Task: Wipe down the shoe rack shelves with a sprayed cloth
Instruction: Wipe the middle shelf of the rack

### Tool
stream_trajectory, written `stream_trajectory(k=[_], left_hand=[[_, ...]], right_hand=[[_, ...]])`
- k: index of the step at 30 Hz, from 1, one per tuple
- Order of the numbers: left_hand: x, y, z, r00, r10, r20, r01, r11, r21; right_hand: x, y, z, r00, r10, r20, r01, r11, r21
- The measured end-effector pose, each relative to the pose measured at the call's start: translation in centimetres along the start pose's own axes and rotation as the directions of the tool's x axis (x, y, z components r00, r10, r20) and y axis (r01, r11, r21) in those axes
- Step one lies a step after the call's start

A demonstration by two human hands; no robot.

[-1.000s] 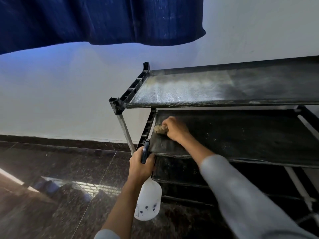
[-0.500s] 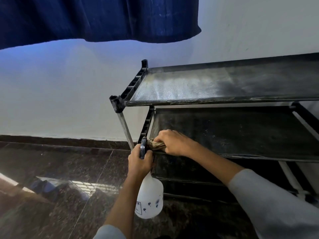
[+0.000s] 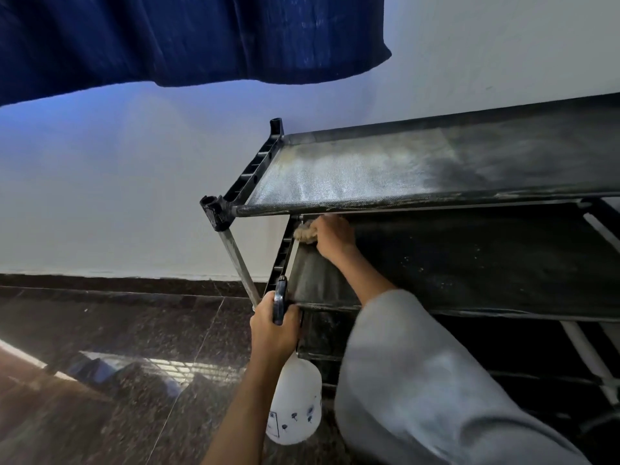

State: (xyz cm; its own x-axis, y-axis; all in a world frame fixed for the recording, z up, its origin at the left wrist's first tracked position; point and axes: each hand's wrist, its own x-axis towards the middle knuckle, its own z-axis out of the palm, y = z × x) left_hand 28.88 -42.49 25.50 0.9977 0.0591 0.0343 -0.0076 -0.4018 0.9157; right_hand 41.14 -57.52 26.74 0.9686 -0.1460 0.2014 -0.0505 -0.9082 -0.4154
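Observation:
A black shoe rack (image 3: 231,203) stands against the white wall, with fabric shelves. Its top shelf (image 3: 369,176) looks dusty and pale at the left. My right hand (image 3: 333,234) grips a bunched tan cloth (image 3: 304,232) and presses it on the far left corner of the second shelf (image 3: 486,256), just under the top shelf's front bar. My left hand (image 3: 273,330) holds a white spray bottle (image 3: 295,401) by its dark trigger head, hanging in front of the rack's left end.
A dark blue curtain (image 3: 167,38) hangs above at the upper left. The floor (image 3: 100,364) is glossy dark stone with a dark skirting along the wall. Lower shelves and white rack legs (image 3: 590,360) show at the right.
My right hand has slid the cloth from the second shelf's front left edge back to its far left corner. The left hand with the bottle has stayed about where it was.

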Motion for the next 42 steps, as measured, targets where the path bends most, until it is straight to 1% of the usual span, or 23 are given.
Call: stream_trajectory(k=[2,4,5,7,10,12,14,16,18,21,22,25,27,29,30,31,33,36,40,42], left_hand=[[-0.1,0.1,0.1,1.000,0.001,-0.012,-0.001,1.000,0.000],[-0.2,0.2,0.2,1.000,0.012,-0.027,-0.011,1.000,0.015],[-0.3,0.3,0.2,0.999,0.021,-0.033,-0.020,1.000,0.023],[-0.4,0.4,0.2,0.999,0.023,-0.036,-0.022,0.999,0.028],[-0.6,0.4,0.2,0.999,0.002,-0.040,-0.001,1.000,0.023],[-0.6,0.5,0.1,0.999,-0.009,-0.037,0.010,1.000,0.019],[-0.5,0.4,0.1,0.999,-0.026,-0.026,0.026,0.999,0.022],[-0.5,0.4,0.0,0.999,-0.037,-0.006,0.037,0.999,0.019],[-0.5,0.3,-0.1,0.999,-0.031,0.006,0.031,0.999,0.016],[-0.4,0.2,-0.1,1.000,-0.011,-0.019,0.011,1.000,0.008],[-0.4,0.2,-0.1,1.000,-0.010,-0.021,0.010,1.000,0.005],[-0.3,0.2,0.0,1.000,-0.017,-0.018,0.017,1.000,0.007],[-0.4,0.3,0.1,0.999,-0.031,-0.028,0.031,1.000,0.005],[-0.5,0.3,0.2,0.999,-0.036,-0.035,0.036,0.999,0.009],[-0.5,0.3,0.2,0.999,-0.036,-0.038,0.036,0.999,0.010],[-0.5,0.3,0.3,0.999,-0.038,-0.038,0.038,0.999,0.008],[-0.6,0.4,0.5,0.998,-0.045,-0.034,0.045,0.999,-0.001],[-0.8,0.5,0.6,0.998,-0.037,-0.041,0.037,0.999,0.005],[-0.7,0.6,0.8,0.999,-0.030,-0.025,0.030,0.999,0.017],[-0.6,0.5,0.9,0.999,-0.035,-0.015,0.035,0.999,0.023]], right_hand=[[-2.3,-0.1,-0.1,0.987,-0.089,0.130,0.082,0.995,0.054],[-5.3,0.0,-0.8,0.945,-0.182,0.273,0.148,0.979,0.141],[-6.8,0.1,-1.4,0.922,-0.220,0.319,0.173,0.970,0.169],[-8.7,0.7,-2.3,0.899,-0.259,0.353,0.194,0.959,0.208],[-9.4,1.1,-2.3,0.916,-0.273,0.295,0.203,0.948,0.247],[-8.6,1.1,-1.5,0.933,-0.260,0.251,0.207,0.954,0.219],[-6.5,1.6,-0.8,0.950,-0.245,0.195,0.220,0.965,0.141],[-3.3,2.6,-0.9,0.966,-0.219,0.138,0.219,0.976,0.012],[-0.3,3.7,-1.5,0.985,-0.154,0.074,0.159,0.986,-0.055],[1.9,4.8,-2.1,0.998,-0.056,-0.042,0.052,0.995,-0.081],[2.0,4.9,-2.1,0.998,-0.040,-0.052,0.035,0.996,-0.086],[0.3,4.6,-2.3,0.999,-0.037,0.023,0.039,0.996,-0.085],[-1.9,4.3,-2.9,0.986,-0.086,0.142,0.098,0.992,-0.082],[-5.2,4.3,-4.1,0.943,-0.148,0.297,0.166,0.985,-0.037],[-6.8,4.5,-4.9,0.919,-0.174,0.355,0.186,0.982,-0.002],[-8.3,4.9,-5.7,0.904,-0.196,0.380,0.199,0.979,0.030],[-10.1,5.7,-6.5,0.904,-0.202,0.377,0.183,0.979,0.084],[-9.6,5.9,-5.5,0.928,-0.176,0.327,0.138,0.981,0.136],[-5.5,5.3,-2.9,0.964,-0.174,0.200,0.164,0.984,0.063],[-2.5,5.0,-2.2,0.981,-0.146,0.125,0.147,0.989,0.002]])
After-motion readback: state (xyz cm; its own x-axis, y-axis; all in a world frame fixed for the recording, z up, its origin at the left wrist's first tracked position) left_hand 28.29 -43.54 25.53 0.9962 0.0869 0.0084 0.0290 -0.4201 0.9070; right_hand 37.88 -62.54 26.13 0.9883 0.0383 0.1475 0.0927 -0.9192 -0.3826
